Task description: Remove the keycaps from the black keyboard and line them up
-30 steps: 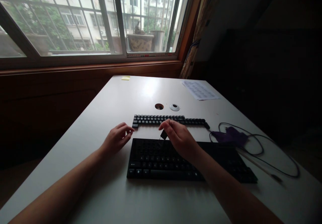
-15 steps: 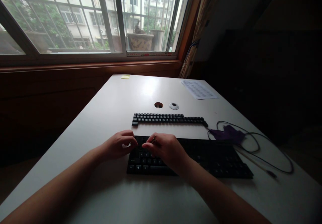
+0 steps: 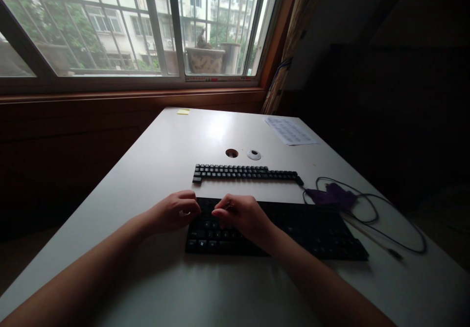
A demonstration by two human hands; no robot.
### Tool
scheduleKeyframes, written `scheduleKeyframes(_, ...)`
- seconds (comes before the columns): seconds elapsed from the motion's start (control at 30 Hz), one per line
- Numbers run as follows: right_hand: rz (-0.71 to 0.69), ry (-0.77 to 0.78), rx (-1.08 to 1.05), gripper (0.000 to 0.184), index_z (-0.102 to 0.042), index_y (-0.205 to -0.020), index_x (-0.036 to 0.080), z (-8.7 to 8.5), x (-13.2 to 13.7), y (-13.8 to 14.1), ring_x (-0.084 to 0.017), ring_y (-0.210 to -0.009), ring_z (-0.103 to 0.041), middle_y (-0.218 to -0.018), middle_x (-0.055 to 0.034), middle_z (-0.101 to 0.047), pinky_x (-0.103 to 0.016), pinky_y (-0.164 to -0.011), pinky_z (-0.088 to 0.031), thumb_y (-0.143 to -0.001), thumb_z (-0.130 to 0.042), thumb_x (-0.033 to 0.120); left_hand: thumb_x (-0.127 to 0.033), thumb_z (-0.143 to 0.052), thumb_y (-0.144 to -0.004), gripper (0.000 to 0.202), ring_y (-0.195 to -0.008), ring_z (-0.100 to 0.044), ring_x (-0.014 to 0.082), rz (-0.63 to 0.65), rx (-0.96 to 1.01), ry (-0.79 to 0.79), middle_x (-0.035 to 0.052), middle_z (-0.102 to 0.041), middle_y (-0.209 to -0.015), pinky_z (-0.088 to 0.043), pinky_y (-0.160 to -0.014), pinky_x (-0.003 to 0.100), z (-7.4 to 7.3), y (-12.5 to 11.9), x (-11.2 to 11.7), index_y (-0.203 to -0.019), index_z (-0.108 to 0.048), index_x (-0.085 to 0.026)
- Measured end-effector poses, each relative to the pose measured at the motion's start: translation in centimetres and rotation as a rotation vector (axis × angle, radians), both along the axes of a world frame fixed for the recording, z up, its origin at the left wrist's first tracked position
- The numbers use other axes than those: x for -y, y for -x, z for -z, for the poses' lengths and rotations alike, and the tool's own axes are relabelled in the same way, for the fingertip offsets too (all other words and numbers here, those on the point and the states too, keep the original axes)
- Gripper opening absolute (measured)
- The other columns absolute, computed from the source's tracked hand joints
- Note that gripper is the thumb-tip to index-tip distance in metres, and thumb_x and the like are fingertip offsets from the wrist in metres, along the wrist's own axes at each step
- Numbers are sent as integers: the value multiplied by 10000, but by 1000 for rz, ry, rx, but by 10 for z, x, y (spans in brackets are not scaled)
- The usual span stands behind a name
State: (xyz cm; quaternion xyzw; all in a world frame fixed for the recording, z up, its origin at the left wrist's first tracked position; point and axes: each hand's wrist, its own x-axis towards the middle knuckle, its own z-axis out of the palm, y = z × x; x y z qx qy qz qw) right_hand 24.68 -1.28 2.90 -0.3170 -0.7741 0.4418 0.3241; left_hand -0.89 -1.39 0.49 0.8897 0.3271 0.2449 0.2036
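A black keyboard (image 3: 312, 234) lies on the white table (image 3: 165, 146) in front of me; its upper rows look bare of caps. Beyond it, loose black keycaps (image 3: 246, 173) are lined up in two long rows. My left hand (image 3: 172, 215) is curled over the keyboard's upper left corner. My right hand (image 3: 244, 217) hovers over the upper left keys, with its fingertips pinched on something small that I cannot make out. The two hands are almost touching.
A black cable (image 3: 385, 219) loops at the right beside a purple object (image 3: 330, 195). Farther back are a round hole (image 3: 231, 153), a white cap (image 3: 253, 154), a printed sheet (image 3: 292, 131) and a yellow note (image 3: 183, 112). A window and curtain (image 3: 290, 38) stand behind.
My right hand came back from the keycap rows, where a dark keycap hung from its fingers, to the keyboard's upper left. My left hand moved onto the keyboard's corner and curled.
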Motion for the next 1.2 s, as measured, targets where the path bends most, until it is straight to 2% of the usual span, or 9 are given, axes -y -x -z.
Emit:
scheduleKeyframes(0.3, 102, 171, -107, 317, -583, -792, 183, 8, -6, 0, -141, -494, -665, -565, 10, -663, -209, -462, -486, -866, -640, 486, -153, -562, -894, 98, -700, -518, 125, 3, 15, 3, 41, -546, -838, -419, -616, 221, -1, -2, 1, -880, -659, -163)
scheduleKeyframes(0.47, 84, 142, -128, 308, -608, -813, 178, 6, -4, -1, -132, -503, -659, -580, 12, -665, -213, -479, -494, -847, -668, 478, -161, -572, -892, 101, -718, -538, 135, -3, 38, -26, 48, -563, -838, -435, -627, 229, -1, -2, 0, -906, -672, -170)
scheduleKeyframes(0.73, 131, 81, -212, 244, -641, -852, 179, 7, 1, -1, -135, -531, -664, -610, 4, -675, -234, -515, -517, -838, -702, 415, -185, -626, -868, 163, -778, -569, 163, 42, 111, -13, 75, -593, -894, -482, -675, 271, -10, -4, 6, -1028, -653, -169)
scheduleKeyframes(0.93, 175, 16, -186, 239, -650, -868, 186, 8, 3, 2, -144, -548, -674, -619, 2, -681, -240, -526, -523, -840, -700, 419, -194, -649, -857, 205, -786, -561, 162, 35, 111, -23, 76, -583, -920, -497, -685, 285, -5, -6, 5, -1059, -632, -168)
scheduleKeyframes(1.2, 166, 3, -170, 251, -649, -858, 186, 7, 3, 3, -141, -551, -668, -627, 2, -679, -236, -529, -516, -850, -684, 435, -110, -602, -855, 284, -872, -583, 186, 53, 98, -28, 94, -586, -998, -523, -760, 323, -7, -7, 10, -1126, -629, -192)
